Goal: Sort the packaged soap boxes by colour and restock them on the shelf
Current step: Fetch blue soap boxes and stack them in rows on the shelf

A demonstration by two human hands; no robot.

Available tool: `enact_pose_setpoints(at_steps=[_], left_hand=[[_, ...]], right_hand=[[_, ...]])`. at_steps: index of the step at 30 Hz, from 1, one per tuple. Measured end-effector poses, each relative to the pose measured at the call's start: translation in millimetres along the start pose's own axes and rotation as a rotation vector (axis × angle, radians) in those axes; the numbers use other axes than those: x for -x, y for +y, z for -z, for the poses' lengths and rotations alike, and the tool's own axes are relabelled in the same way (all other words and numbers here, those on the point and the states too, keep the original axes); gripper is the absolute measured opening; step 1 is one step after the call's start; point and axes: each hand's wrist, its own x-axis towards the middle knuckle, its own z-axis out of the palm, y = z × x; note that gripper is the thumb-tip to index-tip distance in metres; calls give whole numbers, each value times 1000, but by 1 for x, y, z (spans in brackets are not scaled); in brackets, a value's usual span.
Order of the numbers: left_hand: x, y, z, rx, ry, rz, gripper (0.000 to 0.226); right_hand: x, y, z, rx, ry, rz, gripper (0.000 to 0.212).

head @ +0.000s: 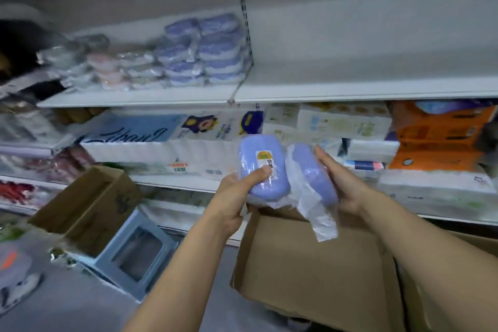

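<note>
The left hand [237, 191] and right hand [341, 183] each grasp 1 purple soap box [262, 167] above the open carton [310, 264], light, rigid shells in slippery loose film, best gripped across the hard sides rather than the trailing plastic.

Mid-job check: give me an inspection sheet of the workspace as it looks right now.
Surface: white shelf; its right half is bare.
Job's things: purple soap boxes stacked on the shelf, pink and clear-wrapped packs to their left; labelled purple soap box and second purple soap box in loose wrap, both in hand.
Clutter: open cardboard box below the hands, another cardboard box at left, blue stool on the floor.
Hands: left hand grips the labelled box; right hand holds the second.
Cables: nothing seen.
Surroundings: tissue packs and orange packages on lower shelves.
</note>
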Motion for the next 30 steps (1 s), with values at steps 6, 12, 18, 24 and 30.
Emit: enact_pose_setpoints(at_steps=[6,12,18,24,30], left_hand=[[-35,52,31,19,68,-85,29],[-80,117,64,41,118,-200,36],[-106,174,100,41,134,-326,43],[-136,209,163,38,234,-371,35],[-188,247,234,59,212,-384,42]], right_hand=[[-60,-22,-23,-87,47,55,72],[-117,-83,-65,-126,39,155,44],[-146,-146,-116,-26,41,256,31],[-183,-186,-179,-103,2,342,19],[-247,-222,-257,-54,87,418,11]])
